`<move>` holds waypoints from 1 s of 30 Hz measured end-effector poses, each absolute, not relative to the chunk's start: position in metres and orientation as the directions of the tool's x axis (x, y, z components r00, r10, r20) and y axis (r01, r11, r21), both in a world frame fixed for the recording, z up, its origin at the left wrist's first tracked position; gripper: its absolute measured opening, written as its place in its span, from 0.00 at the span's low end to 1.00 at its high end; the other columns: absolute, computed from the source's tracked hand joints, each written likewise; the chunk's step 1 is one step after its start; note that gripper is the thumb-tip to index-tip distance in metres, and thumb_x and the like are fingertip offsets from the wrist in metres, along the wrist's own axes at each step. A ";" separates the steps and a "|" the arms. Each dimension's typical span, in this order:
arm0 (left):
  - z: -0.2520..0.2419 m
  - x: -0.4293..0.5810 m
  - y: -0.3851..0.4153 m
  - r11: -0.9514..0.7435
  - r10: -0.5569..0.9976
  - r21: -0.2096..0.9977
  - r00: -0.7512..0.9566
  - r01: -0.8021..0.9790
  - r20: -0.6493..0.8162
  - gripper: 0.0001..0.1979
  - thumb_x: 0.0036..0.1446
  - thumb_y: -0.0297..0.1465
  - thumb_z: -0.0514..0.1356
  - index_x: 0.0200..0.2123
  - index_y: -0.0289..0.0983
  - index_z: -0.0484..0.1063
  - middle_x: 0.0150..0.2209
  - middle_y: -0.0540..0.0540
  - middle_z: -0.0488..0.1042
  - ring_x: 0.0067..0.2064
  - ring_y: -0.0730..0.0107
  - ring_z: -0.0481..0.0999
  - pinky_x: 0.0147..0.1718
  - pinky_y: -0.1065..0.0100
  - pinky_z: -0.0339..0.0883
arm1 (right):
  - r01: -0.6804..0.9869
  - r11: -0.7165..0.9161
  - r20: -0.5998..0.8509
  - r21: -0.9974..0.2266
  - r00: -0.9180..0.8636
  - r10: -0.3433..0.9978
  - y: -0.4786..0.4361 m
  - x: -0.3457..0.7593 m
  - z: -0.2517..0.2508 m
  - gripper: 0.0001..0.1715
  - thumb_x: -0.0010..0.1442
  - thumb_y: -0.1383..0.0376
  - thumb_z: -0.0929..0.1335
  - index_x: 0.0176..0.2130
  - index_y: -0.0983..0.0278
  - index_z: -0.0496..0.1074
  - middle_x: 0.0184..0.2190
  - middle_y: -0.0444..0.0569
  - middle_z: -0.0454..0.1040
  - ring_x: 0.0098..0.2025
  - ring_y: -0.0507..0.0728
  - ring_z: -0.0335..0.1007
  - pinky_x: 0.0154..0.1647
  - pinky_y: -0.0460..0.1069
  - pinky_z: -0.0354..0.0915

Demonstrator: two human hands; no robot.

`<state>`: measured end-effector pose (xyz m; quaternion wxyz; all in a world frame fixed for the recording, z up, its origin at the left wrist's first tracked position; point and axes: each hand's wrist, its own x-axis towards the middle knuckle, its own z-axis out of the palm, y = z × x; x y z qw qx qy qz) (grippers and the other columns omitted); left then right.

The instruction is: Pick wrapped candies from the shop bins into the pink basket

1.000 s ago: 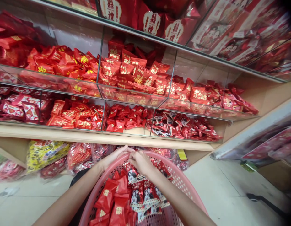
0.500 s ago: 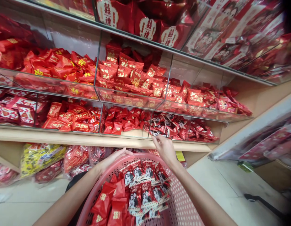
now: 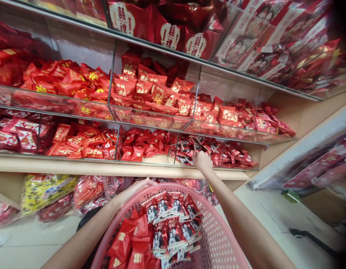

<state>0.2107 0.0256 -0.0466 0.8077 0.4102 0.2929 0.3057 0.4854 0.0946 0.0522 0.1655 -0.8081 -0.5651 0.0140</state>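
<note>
A person's right-hand grip reaches to the front of a compartment on a low display shelf, knuckles up and fingers curled down; the hand hides whether it grasps anything. Red-and-black couple-print packets lie heaped just behind the grip and to both sides of it. Small red packets fill the compartment to the left. Below, a pink perforated basket carries another batch of couple-print packets, nearer the person than the right-hand grip, alongside gold-marked red packets. The left-hand grip lies along the basket's far left rim, how firmly it closes unclear
</note>
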 end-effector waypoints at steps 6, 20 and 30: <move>-0.047 0.210 0.026 0.467 0.743 0.848 0.631 -0.250 -0.223 0.20 0.58 0.43 0.50 0.41 0.34 0.70 0.43 0.40 0.74 0.46 0.60 0.71 0.50 0.61 0.58 | 0.871 -0.255 0.180 -0.419 0.355 0.917 0.099 0.496 0.048 0.13 0.51 0.66 0.62 0.24 0.67 0.74 0.28 0.59 0.75 0.31 0.60 0.71 0.29 0.49 0.59; -0.047 0.207 0.031 0.110 0.811 0.993 0.582 -0.039 -0.067 0.18 0.57 0.41 0.51 0.38 0.35 0.75 0.44 0.44 0.74 0.50 0.61 0.68 0.54 0.65 0.52 | 0.590 0.263 0.459 -0.763 0.211 0.863 0.014 0.489 0.063 0.17 0.54 0.54 0.63 0.29 0.66 0.69 0.22 0.45 0.70 0.24 0.51 0.61 0.26 0.45 0.59; -0.046 0.206 0.026 0.145 0.757 0.989 0.645 -0.009 -0.105 0.13 0.52 0.37 0.59 0.36 0.34 0.74 0.36 0.47 0.76 0.38 0.66 0.72 0.42 0.68 0.61 | 0.385 0.221 0.163 -0.896 -0.178 0.970 -0.037 0.422 0.001 0.16 0.58 0.56 0.61 0.26 0.64 0.64 0.18 0.39 0.57 0.21 0.48 0.50 0.22 0.44 0.50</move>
